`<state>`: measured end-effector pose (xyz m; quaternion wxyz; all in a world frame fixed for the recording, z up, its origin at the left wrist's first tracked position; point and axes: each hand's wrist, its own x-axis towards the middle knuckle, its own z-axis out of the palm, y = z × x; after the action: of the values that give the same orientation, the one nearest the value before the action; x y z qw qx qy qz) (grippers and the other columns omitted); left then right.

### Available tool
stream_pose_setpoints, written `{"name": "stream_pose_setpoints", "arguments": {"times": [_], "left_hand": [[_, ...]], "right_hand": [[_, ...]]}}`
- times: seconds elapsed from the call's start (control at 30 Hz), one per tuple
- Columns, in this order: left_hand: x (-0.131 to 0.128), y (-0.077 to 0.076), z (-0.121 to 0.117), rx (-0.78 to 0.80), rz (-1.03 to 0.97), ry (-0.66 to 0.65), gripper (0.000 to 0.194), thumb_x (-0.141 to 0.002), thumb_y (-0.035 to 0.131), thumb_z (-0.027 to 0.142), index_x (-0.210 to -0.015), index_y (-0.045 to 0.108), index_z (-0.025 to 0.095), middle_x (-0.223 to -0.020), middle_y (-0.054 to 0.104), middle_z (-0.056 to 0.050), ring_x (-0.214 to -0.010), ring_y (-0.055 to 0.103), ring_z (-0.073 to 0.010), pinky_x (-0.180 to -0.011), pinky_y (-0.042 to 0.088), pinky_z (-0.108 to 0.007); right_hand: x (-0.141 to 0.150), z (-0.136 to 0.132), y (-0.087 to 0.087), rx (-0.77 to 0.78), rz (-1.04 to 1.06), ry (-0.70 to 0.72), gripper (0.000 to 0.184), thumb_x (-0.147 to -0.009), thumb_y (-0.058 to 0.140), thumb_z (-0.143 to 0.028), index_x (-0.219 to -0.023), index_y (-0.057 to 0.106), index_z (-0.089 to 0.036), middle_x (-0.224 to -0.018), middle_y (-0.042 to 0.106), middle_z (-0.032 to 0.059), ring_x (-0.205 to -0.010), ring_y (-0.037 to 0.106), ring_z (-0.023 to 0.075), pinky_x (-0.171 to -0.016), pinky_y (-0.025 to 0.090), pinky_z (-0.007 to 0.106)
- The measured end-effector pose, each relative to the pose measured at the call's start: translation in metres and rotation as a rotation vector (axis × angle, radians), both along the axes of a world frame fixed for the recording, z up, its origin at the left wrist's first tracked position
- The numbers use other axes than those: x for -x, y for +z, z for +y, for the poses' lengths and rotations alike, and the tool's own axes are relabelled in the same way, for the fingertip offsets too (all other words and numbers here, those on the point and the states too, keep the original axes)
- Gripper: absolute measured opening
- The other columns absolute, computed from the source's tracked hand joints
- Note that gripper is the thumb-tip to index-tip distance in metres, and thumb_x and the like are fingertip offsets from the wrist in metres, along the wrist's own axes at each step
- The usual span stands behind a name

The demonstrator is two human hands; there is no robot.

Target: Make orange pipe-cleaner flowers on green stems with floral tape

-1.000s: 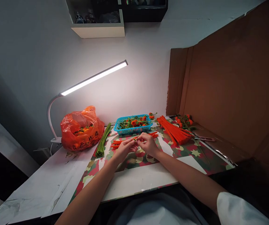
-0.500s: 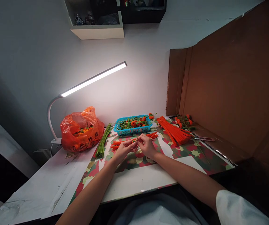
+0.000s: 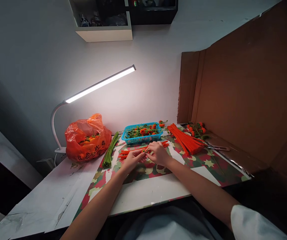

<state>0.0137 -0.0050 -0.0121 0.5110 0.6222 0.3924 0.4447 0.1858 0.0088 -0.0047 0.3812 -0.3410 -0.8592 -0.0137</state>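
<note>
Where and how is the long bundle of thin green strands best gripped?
Probably around the middle of the green bundle, from above and the right, where the left hand is nearest: it lies flat, long and slim, slanting away, with the orange plastic bag close on its left.

Orange bag point(image 3: 79, 146), dark printed characters point(image 3: 96, 148), illegible

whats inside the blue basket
The blue basket holds orange pompom-like heads and green stems, some reaching past its right rim. Its floor and whatever lies beneath the top layer are covered.
</note>
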Motion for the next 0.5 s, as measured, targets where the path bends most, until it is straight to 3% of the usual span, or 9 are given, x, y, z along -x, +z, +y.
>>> {"name": "stream_pose_setpoints", "arguments": {"times": [0.1,0.27,0.5], "left_hand": [[0.0006,-0.0011,0.0003,-0.064,0.080,-0.009,0.037,-0.071,0.067,0.044,-0.089,0.070,0.012,-0.065,0.063,-0.002,-0.057,0.056,-0.0121,-0.056,0.045,-0.023],[0.0009,-0.0010,-0.0010,-0.157,0.215,-0.045,0.032,-0.076,0.062,0.043,-0.076,0.070,0.012,-0.063,0.061,-0.002,-0.056,0.054,-0.0126,-0.055,0.044,-0.023],[0.0036,0.0043,-0.0047,-0.276,0.276,-0.023,0.034,-0.074,0.063,0.041,-0.090,0.070,0.012,-0.069,0.064,-0.003,-0.062,0.052,-0.0144,-0.057,0.040,-0.022]], "right_hand": [[-0.0014,-0.0005,0.0033,-0.033,-0.056,0.011,0.008,-0.077,0.058,-0.019,-0.069,0.060,-0.018,-0.074,0.061,0.0027,-0.078,0.051,0.0172,-0.077,0.027,0.033],[-0.0026,-0.0012,0.0092,-0.079,-0.163,0.020,0.006,-0.070,0.060,-0.020,-0.064,0.059,-0.019,-0.071,0.062,0.0033,-0.075,0.049,0.0186,-0.077,0.026,0.036],[0.0022,-0.0042,0.0090,-0.136,-0.320,-0.010,0.010,-0.073,0.056,-0.021,-0.064,0.059,-0.017,-0.070,0.062,0.0077,-0.073,0.048,0.0202,-0.075,0.026,0.038]]}}
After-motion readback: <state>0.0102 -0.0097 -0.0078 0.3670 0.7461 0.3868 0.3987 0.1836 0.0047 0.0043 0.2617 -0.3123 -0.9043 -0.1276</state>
